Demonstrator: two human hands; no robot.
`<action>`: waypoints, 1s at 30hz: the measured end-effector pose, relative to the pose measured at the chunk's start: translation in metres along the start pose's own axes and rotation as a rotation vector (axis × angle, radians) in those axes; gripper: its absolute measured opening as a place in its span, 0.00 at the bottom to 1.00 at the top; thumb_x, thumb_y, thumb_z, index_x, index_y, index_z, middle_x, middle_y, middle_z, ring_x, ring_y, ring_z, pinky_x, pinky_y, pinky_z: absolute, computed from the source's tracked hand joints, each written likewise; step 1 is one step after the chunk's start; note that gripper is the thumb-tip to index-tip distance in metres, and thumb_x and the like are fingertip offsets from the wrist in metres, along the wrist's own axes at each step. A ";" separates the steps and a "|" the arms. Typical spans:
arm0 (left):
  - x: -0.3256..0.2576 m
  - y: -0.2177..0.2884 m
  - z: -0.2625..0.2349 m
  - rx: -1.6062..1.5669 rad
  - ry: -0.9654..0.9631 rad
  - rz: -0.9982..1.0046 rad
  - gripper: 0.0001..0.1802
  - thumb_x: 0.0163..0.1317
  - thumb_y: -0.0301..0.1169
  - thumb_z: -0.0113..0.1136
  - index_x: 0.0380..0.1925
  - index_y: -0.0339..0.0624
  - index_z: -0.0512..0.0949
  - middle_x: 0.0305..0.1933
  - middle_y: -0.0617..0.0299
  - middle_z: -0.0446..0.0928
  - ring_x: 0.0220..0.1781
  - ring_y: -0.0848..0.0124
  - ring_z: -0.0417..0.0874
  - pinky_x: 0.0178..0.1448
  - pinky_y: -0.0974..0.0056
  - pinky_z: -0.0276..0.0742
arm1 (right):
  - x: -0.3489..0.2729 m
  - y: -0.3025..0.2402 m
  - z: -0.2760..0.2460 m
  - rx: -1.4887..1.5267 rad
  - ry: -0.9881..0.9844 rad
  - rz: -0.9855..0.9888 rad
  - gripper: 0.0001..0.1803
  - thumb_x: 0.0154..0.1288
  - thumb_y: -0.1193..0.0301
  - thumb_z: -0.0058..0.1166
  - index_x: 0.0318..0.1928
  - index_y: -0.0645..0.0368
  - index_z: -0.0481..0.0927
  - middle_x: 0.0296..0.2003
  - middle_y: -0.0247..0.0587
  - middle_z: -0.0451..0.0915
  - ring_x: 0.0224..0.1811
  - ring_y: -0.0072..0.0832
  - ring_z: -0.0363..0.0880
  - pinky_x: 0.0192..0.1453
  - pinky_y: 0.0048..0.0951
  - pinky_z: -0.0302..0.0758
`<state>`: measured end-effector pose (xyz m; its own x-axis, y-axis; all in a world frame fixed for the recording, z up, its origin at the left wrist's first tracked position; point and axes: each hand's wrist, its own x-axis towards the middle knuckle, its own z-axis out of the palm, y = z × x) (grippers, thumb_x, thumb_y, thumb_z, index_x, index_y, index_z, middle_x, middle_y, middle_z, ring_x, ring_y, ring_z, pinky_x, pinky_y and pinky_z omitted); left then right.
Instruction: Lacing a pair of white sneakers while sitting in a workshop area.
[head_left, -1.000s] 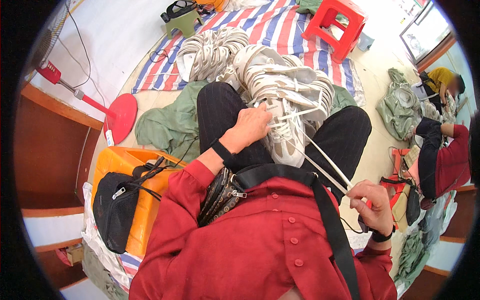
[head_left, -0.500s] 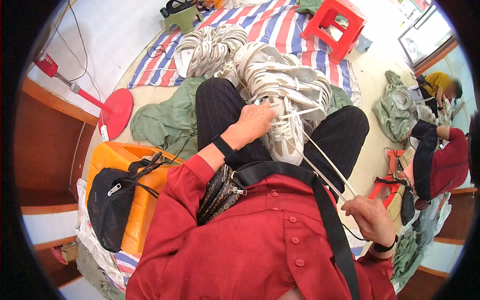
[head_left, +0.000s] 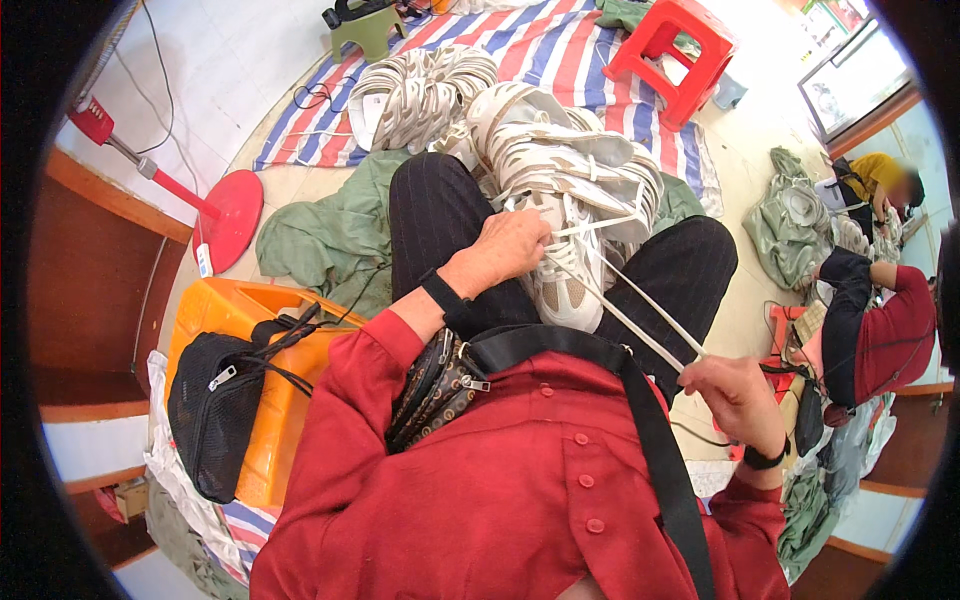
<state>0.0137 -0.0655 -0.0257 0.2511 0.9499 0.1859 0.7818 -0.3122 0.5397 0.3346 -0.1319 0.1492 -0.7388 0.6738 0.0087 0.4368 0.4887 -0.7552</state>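
Observation:
A white and beige sneaker (head_left: 568, 292) rests toe toward me between my knees, at the near end of a pile of similar shoes (head_left: 560, 150). My left hand (head_left: 508, 243) is closed at the left side of its lacing; the fingertips are partly hidden there. Out to the right, my right hand (head_left: 738, 398) pinches the white shoelace (head_left: 648, 335). Two strands of that lace run taut from the sneaker to my right fingers. Another stretch of lace loops across the upper part of the shoe.
To my left, a black mesh bag (head_left: 213, 415) lies on an orange plastic stool (head_left: 275, 440), near a red round stand base (head_left: 228, 220). A red stool (head_left: 672, 58) stands on the striped sheet (head_left: 545, 50). Two people work at the right, beside green sacking (head_left: 780, 225).
My right hand has moved up and slightly left with the shoelace, and the strands remain stretched. The left hand stays at the sneaker.

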 end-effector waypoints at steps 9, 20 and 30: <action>0.003 -0.004 0.001 0.107 -0.111 -0.099 0.08 0.52 0.32 0.55 0.26 0.42 0.81 0.33 0.47 0.77 0.37 0.47 0.79 0.41 0.49 0.74 | -0.036 -0.030 -0.009 -0.554 -0.021 0.233 0.10 0.57 0.80 0.51 0.40 0.59 0.75 0.26 0.47 0.79 0.26 0.44 0.79 0.29 0.38 0.73; 0.000 -0.011 0.008 -0.087 -0.013 -0.034 0.05 0.52 0.28 0.52 0.26 0.40 0.77 0.34 0.49 0.75 0.40 0.46 0.76 0.43 0.49 0.72 | 0.077 0.068 0.036 -0.100 0.251 0.197 0.10 0.60 0.78 0.53 0.43 0.64 0.76 0.39 0.47 0.78 0.36 0.40 0.79 0.44 0.33 0.74; 0.009 -0.011 -0.010 -0.679 -0.314 -0.342 0.07 0.51 0.28 0.56 0.28 0.35 0.77 0.25 0.52 0.75 0.28 0.63 0.78 0.36 0.58 0.74 | 0.158 0.126 0.074 -0.281 -0.083 0.195 0.12 0.61 0.67 0.53 0.36 0.66 0.77 0.33 0.54 0.80 0.36 0.51 0.78 0.40 0.42 0.74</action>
<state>0.0014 -0.0537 -0.0221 0.2881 0.9209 -0.2627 0.3534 0.1527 0.9229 0.2346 -0.0046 0.0067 -0.6614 0.7282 -0.1798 0.6898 0.4963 -0.5271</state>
